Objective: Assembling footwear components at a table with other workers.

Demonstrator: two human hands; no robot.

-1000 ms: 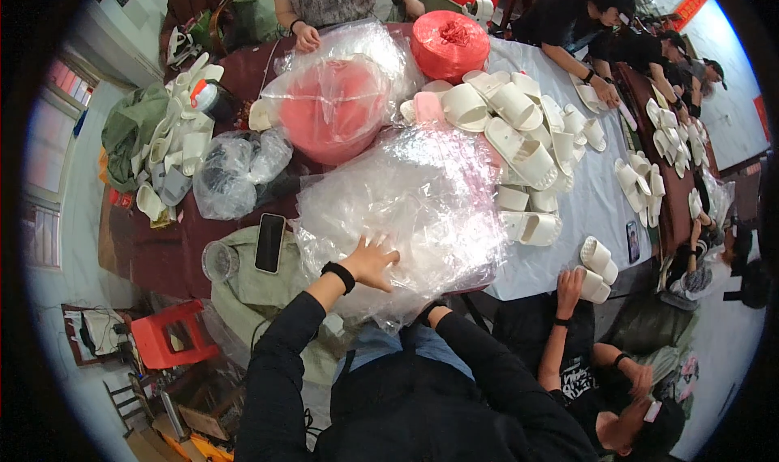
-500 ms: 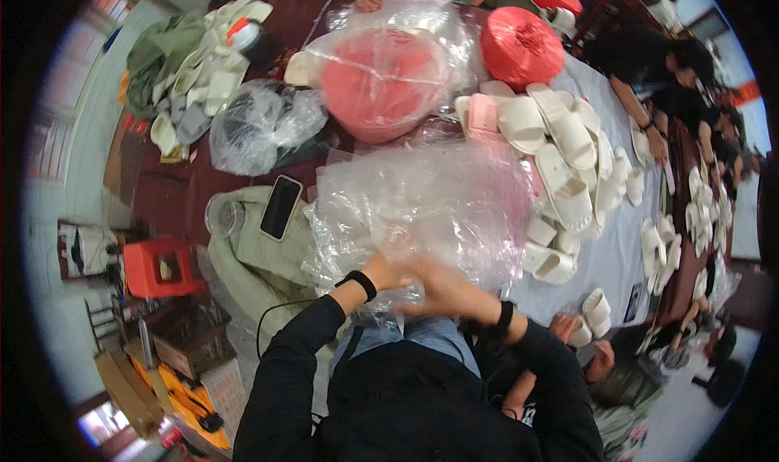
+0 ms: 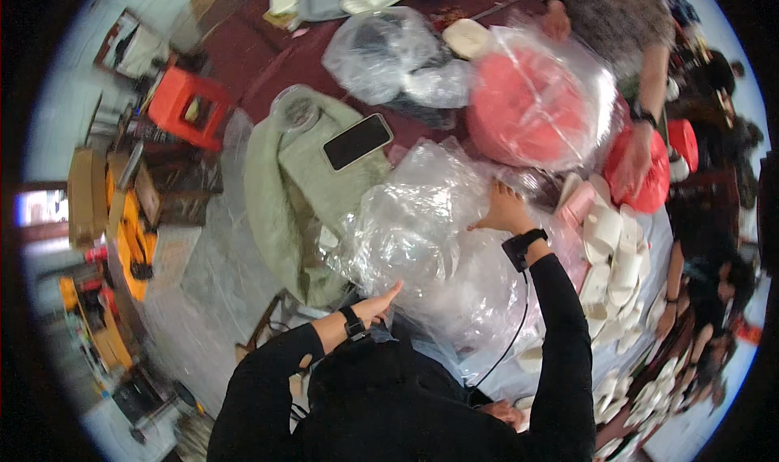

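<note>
Clear plastic bags lie in a loose, crinkled heap in front of me, bunched up toward their left side. My right hand rests on the far right part of the heap, its fingers spread. At the near left edge is my left hand, thumb raised and apart. Its other fingers are partly hidden, and I see nothing held in it. Beyond the heap on the left, a black-screened phone lies on a pale green cloth.
A clear cup stands on the cloth. Farther off are a stuffed plastic bag and a plastic-wrapped red bundle. White slippers pile up on the right. Another person's hand reaches to a red twine ball.
My hands have parted: the right went outward and away from me, the left stays near. The flat bags are now rumpled. The view has turned, and another person's arm reaches the twine ball.
</note>
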